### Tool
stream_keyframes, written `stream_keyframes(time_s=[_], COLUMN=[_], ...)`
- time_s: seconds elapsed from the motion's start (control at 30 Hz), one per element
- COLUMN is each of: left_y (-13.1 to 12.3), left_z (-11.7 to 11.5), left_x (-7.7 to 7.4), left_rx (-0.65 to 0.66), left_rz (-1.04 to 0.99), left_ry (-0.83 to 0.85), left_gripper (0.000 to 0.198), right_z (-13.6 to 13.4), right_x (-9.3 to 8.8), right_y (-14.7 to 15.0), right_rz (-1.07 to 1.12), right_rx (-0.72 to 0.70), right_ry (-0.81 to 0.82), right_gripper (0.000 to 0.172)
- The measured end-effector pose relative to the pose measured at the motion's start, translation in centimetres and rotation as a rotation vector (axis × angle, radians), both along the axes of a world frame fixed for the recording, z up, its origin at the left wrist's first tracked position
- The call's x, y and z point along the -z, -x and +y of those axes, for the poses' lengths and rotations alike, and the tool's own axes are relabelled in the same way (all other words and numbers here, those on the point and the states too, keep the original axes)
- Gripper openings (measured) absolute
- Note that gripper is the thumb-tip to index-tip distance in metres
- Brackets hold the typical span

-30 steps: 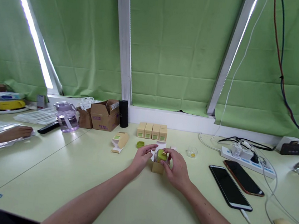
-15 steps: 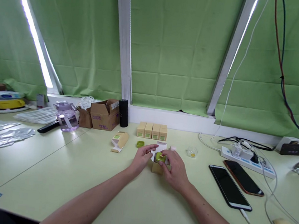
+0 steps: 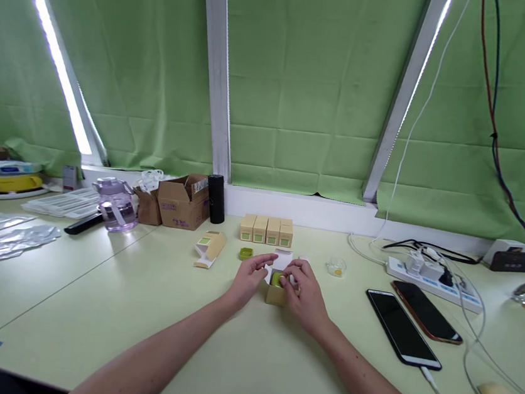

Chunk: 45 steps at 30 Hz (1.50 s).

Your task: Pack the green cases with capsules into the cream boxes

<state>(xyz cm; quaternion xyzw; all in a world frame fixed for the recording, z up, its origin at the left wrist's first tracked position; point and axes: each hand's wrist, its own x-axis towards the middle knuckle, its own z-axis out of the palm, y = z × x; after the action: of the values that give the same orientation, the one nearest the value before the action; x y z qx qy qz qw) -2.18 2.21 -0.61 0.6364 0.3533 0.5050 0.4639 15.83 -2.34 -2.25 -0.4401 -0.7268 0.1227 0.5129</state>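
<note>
A small tan box [image 3: 276, 296] stands upright with its white flaps raised, between my hands. A green item [image 3: 276, 279] sits in its opening, partly hidden by my fingers. My left hand [image 3: 249, 278] is at the box's left side, thumb and fingers closed on a white flap. My right hand [image 3: 305, 291] is closed at the box's right, its fingertips on the green item. Behind my left hand lies a small green tray [image 3: 246, 253]. An opened tan carton [image 3: 210, 249] lies further left.
Several tan boxes [image 3: 267, 230] stand in a row behind. A clear dish [image 3: 336, 267] sits right of them. Two phones [image 3: 403, 329] and a power strip [image 3: 433, 285] are on the right. A purple jug [image 3: 117, 204] and a cardboard box [image 3: 183, 202] are on the left.
The green item has gone lower into the tan box. My right hand has shifted slightly, its fingers more bunched over the opening. My left hand has stayed at the flap.
</note>
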Motion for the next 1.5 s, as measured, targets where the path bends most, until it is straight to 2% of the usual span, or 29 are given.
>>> stream_keyframes(time_s=[0.57, 0.8, 1.3, 1.5], left_y=[0.1, 0.1, 0.0, -0.2], left_z=[0.1, 0.0, -0.4, -0.3], left_x=[0.0, -0.1, -0.6, -0.5], left_rx=[-0.008, 0.006, 0.006, 0.022], left_rz=[0.018, -0.012, -0.040, -0.060], left_ry=[0.006, 0.021, 0.025, 0.048], left_gripper=[0.047, 0.045, 0.037, 0.037], right_z=[0.3, 0.0, 0.2, 0.3], right_x=[0.3, 0.0, -0.3, -0.2], right_y=[0.3, 0.3, -0.7, -0.8], right_rz=[0.044, 0.032, 0.161, 0.202], right_rx=[-0.011, -0.002, 0.097, 0.143], right_ry=[0.078, 0.111, 0.004, 0.023], right_gripper=[0.018, 0.018, 0.024, 0.023])
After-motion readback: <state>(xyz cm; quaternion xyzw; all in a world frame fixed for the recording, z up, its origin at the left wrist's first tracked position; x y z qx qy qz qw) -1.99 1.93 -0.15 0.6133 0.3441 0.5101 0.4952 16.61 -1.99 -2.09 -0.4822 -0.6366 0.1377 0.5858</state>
